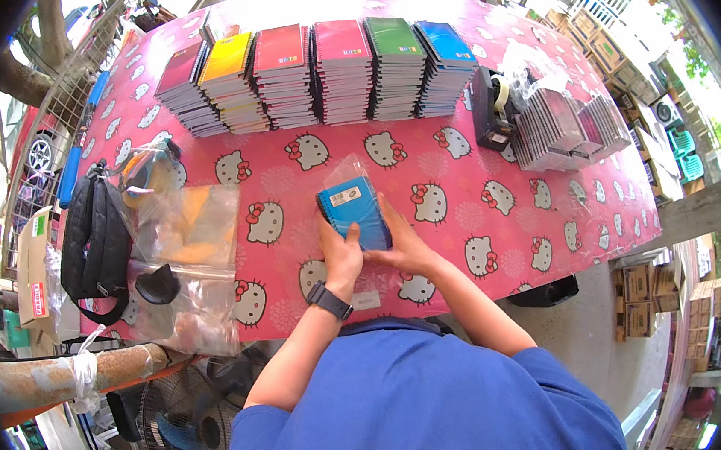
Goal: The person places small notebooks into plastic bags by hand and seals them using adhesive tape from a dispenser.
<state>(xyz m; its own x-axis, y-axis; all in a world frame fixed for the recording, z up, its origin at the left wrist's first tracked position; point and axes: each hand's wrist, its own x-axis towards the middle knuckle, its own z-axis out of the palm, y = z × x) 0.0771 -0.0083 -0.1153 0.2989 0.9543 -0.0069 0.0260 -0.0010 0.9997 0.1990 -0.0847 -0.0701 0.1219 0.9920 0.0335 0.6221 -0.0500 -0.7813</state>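
A blue spiral notebook (348,205) with a small white label lies in a clear plastic sleeve (359,167), whose loose end sticks out past its far edge. My left hand (341,251) grips the notebook at its left side, thumb on top of the cover and fingers partly hidden beneath. Along the right edge my right hand (403,243) holds it too, fingers reaching up the side and thumb at the near corner. A dark watch (329,300) is on my left wrist.
Stacked spiral notebooks (345,72) in several colours line the far side. A black tape dispenser (490,111) and wrapped notebook stacks (554,133) stand at right. Clear plastic bags (193,227), a black bag (94,240) and a cardboard box (37,270) are at left; a fan (183,429) stands below.
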